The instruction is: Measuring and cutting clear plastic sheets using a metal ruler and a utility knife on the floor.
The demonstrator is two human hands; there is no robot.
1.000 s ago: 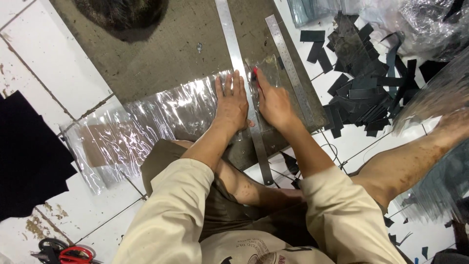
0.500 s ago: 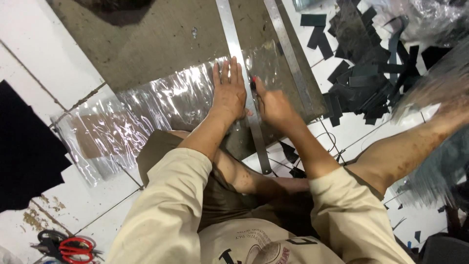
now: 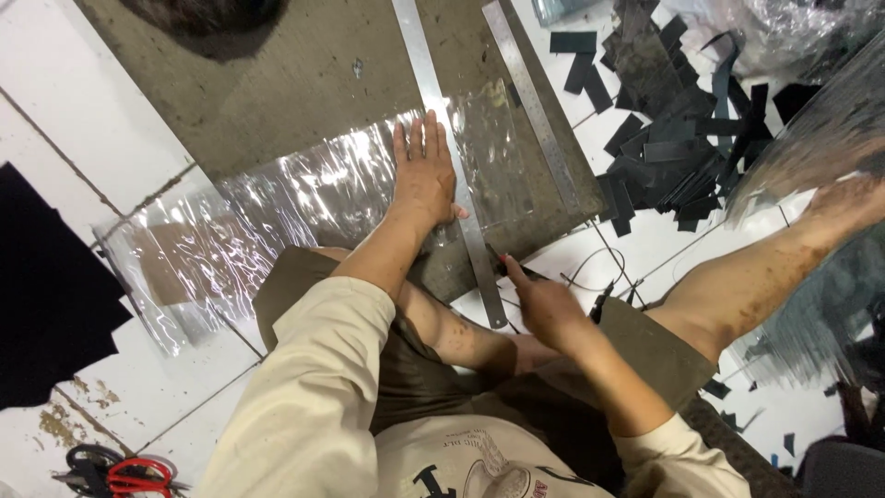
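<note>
A: Your left hand [image 3: 424,175] lies flat, fingers spread wide, pressing the clear sheet [image 3: 304,198] on the brown board [image 3: 304,83]. Its thumb side touches the long steel ruler [image 3: 452,166] that runs across the sheet.

B: And your right hand [image 3: 544,304]?

A: It is curled narrow at the near end of that ruler, just off the board's edge, above your knee. A thin dark tool seems pinched in the fingers; what it is, I cannot tell.

B: Where does the sheet sit?

A: It is spread over the board's near part and spills left onto the white tiled floor [image 3: 83,120]. A second ruler [image 3: 535,111] lies beside the first, toward the heap of black strips [image 3: 673,138] on your right. Red-handled scissors [image 3: 124,475] rest by your left elbow.

B: What differs from a second ago?

A: Then both hands lay side by side on the sheet, the right one against the ruler up by the left. Now the right has drawn down the ruler to its near end. The left has kept its place, flat on the sheet, and both rulers lie as they did.
</note>
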